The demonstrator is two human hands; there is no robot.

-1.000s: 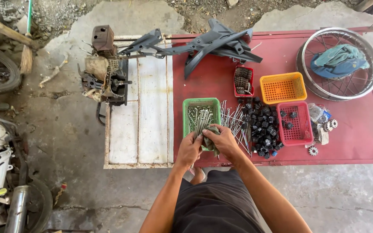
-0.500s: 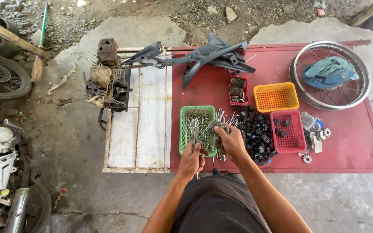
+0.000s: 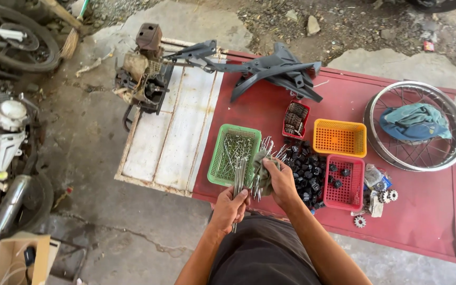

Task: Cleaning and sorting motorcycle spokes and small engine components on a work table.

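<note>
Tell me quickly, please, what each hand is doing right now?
Left hand: closed around a bundle of thin metal spokes.
Right hand: closed on a grey-green rag, wrapped around the spokes.

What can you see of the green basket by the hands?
The green basket is a rectangular tray of perforated plastic, as it looks, lying flat on the red table near the white panel. Thin metal rods lie inside. The left hand holds more rods at its near edge.
</note>
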